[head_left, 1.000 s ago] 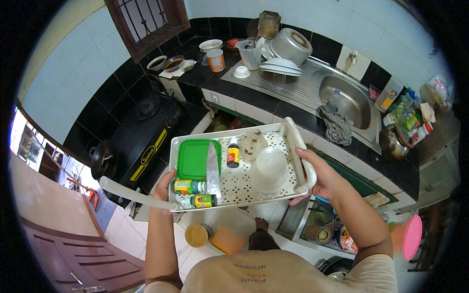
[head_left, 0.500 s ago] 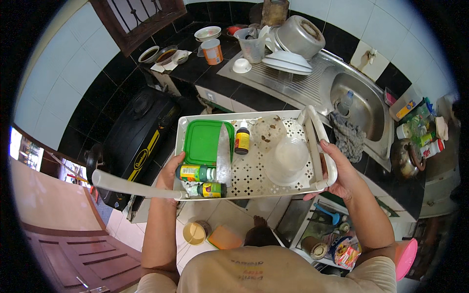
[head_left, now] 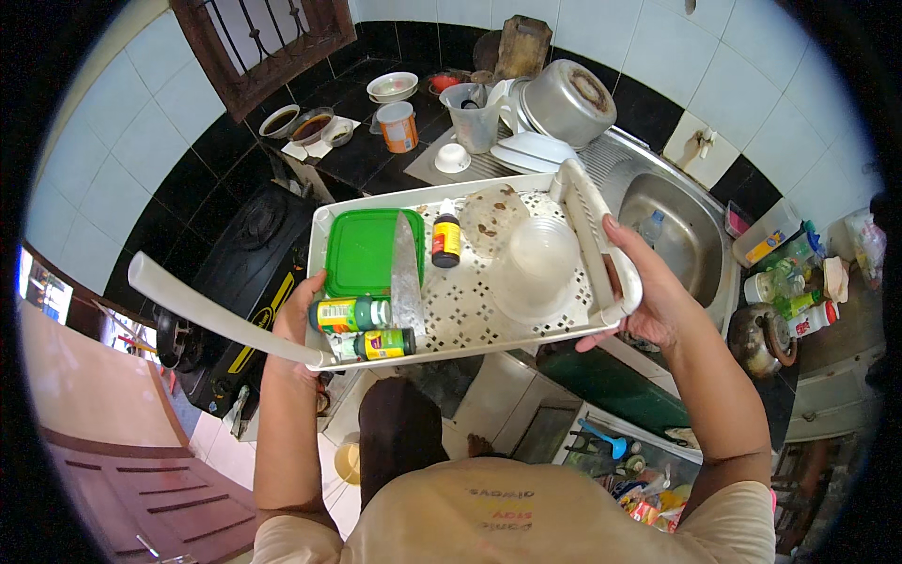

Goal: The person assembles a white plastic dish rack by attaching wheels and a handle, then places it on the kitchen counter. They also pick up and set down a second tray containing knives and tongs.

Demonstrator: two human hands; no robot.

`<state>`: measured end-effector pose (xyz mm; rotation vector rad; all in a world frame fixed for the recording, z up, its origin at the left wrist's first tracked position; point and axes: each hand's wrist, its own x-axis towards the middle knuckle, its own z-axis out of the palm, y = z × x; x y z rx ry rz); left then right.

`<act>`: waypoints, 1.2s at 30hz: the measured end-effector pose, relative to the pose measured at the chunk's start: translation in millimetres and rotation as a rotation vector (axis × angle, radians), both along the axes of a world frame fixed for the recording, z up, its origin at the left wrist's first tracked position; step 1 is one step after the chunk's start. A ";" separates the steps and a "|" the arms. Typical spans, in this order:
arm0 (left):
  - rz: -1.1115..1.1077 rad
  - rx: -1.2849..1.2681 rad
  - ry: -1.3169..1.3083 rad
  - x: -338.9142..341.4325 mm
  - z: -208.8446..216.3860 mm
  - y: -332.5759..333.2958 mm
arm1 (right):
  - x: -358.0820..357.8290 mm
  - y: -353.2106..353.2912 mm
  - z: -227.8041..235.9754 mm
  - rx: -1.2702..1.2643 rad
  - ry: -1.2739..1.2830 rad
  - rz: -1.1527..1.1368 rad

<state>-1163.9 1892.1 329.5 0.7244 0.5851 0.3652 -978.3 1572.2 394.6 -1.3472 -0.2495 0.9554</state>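
A white perforated plastic tray is held up in front of me, slightly tilted. My left hand grips its left end, beside a long white bar jutting out leftward. The right end's raised handle is in the grip of my right hand. Inside lies a green-lidded container with a knife blade along its right edge. Two small dark bottles, one with a green label and another, lie near the front left. A dropper-type bottle, a spotted translucent lid and a clear plastic tub fill the rest.
Ahead, a black-tiled counter carries bowls, an orange-and-white tub, a measuring jug and a large metal pot. The steel sink is at right, a black stove at left. Below right stands a cluttered shelf.
The tray has shifted left and farther from me, its right end tilting up slightly, with both hands still on it. I have stepped forward; a dark-clad leg now shows below.
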 end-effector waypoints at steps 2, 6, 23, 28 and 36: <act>0.024 0.017 -0.045 0.8 12.2 5.2 | 8.1 9.9 7.0 -0.054 0.002 0.012; -0.061 0.052 -0.173 12.0 34.9 25.0 | 26.3 29.2 25.8 -0.010 -0.048 0.097; 0.095 0.278 -0.194 113.1 112.6 206.4 | 148.0 233.6 99.5 0.050 -0.256 0.065; 0.056 0.284 -0.280 155.6 128.4 259.2 | 191.8 288.4 121.6 -0.035 -0.306 0.084; 0.026 0.222 -0.387 214.1 131.4 298.7 | 262.6 337.5 152.3 -0.109 -0.387 0.129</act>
